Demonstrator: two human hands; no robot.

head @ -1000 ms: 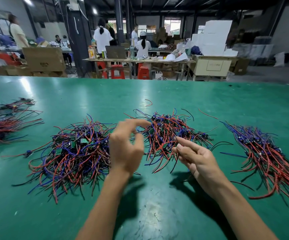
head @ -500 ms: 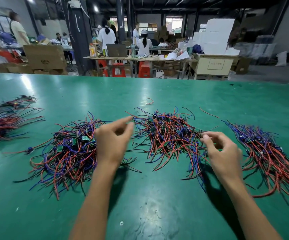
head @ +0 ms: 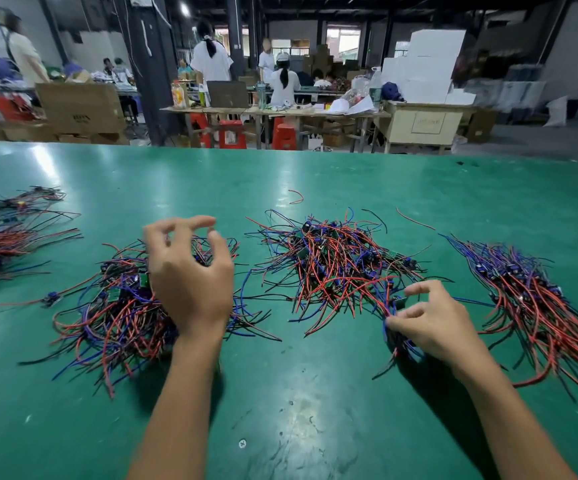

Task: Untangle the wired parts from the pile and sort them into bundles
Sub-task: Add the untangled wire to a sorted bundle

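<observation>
Red, blue and black wired parts with small green boards lie in heaps on the green table (head: 298,393). A tangled middle pile (head: 332,268) sits ahead, and a second tangled pile (head: 107,317) lies to its left. My left hand (head: 190,278) hovers over the left pile with its fingers spread and loosely curved, holding nothing. At the near right edge of the middle pile, my right hand (head: 433,320) pinches a small clump of wired parts (head: 389,306), whose wire ends trail under the palm. A combed bundle (head: 540,303) lies at the right.
Another sorted bundle (head: 0,237) lies at the far left edge. Two loose red wires (head: 296,197) (head: 415,220) lie behind the piles. Beyond the table's far edge are people, work tables, red stools and cardboard boxes.
My left hand has moved left, from between the piles to above the left pile. My right hand has drawn a clump of wires out of the middle pile, toward me.
</observation>
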